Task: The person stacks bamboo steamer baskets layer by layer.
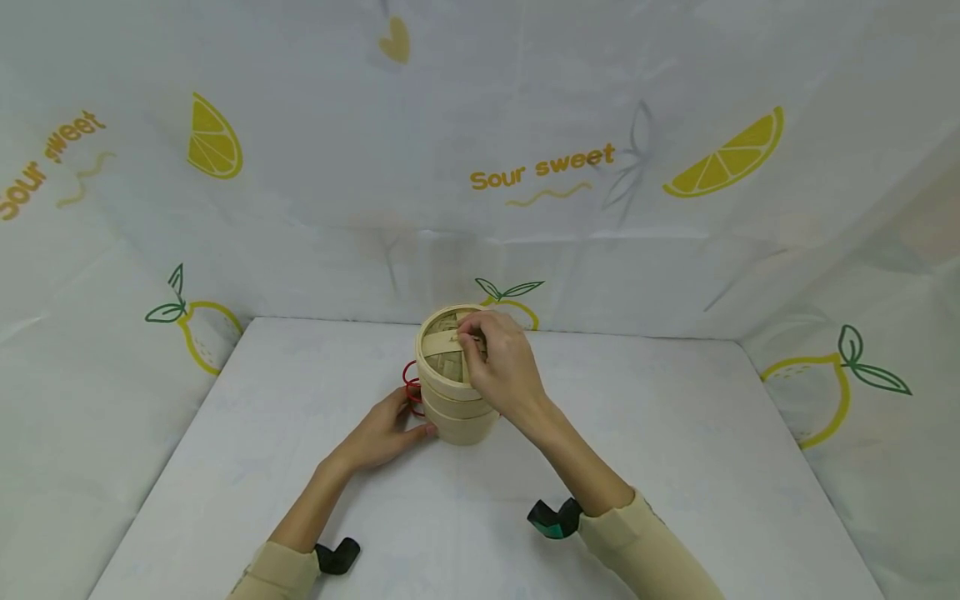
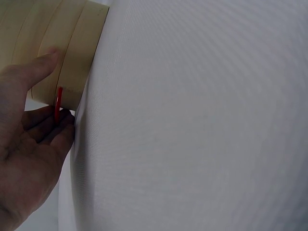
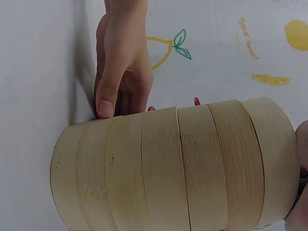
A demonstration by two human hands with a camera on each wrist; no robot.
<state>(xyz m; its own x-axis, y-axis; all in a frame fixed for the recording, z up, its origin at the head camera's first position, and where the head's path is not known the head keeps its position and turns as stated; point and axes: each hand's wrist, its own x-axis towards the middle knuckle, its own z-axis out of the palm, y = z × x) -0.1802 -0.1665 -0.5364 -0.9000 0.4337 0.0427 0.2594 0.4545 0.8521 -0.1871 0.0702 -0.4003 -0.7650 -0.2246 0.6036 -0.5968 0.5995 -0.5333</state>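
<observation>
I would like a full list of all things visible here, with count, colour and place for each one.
bamboo steamer: one stack with woven lid, pale tan, middle of the table
red ring: at least one, red, behind the steamer on its left side, partly hidden
table: one, white
backdrop: one, white with yellow lemon prints
left hand: rests against the steamer base
right hand: pinches the lid handle

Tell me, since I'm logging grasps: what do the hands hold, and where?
Right hand pinches the bamboo steamer lid's handle; left hand steadies its base.
</observation>
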